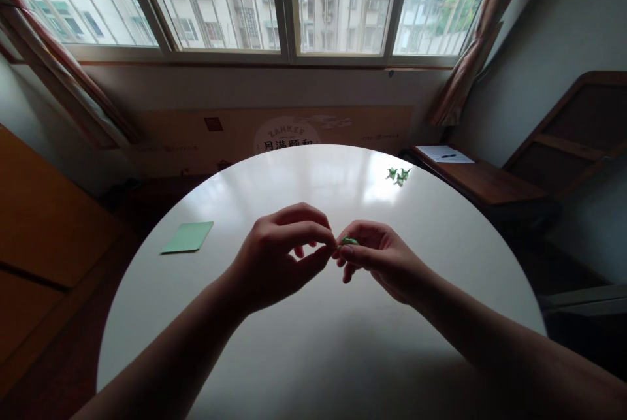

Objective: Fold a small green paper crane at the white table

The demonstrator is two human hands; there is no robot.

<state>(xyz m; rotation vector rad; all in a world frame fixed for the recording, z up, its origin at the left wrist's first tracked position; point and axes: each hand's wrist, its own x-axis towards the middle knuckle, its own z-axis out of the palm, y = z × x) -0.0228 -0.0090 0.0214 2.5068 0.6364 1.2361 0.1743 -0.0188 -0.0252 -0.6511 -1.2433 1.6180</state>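
Observation:
Both my hands meet over the middle of a round white table point(313, 355). My left hand point(281, 253) and my right hand point(379, 257) pinch a tiny folded piece of green paper point(349, 241) between their fingertips; most of it is hidden by the fingers. A flat green sheet of paper point(189, 237) lies on the table to the left of my left hand. Small folded green paper figures point(398, 175) sit at the table's far right edge.
A wooden side table point(482, 178) with a white sheet and a pen point(447, 155) stands to the right. A wooden cabinet point(44, 224) is on the left. A wide window point(289, 2) and a printed board point(289, 132) lie behind the table.

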